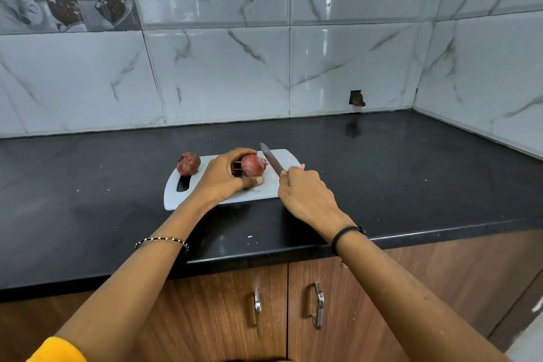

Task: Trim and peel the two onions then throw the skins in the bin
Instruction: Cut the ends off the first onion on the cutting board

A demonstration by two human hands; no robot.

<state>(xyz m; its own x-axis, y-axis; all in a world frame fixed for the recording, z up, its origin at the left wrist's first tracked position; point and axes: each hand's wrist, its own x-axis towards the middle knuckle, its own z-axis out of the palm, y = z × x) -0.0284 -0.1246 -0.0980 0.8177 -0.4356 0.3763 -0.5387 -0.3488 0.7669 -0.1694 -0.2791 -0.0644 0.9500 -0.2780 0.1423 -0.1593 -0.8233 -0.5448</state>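
Head view: a round red onion (252,165) is gripped by the curled left hand (226,178); just right, a steel-bladed knife (271,159) is held by the fisted right hand (305,192).

Bright, sharp; tile glare, edges bowed

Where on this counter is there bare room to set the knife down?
Bare black counter lies right of the cutting board up to the corner wall, and left of it. The board is crowded: loose onion, gripped onion, left hand, knife in right hand.
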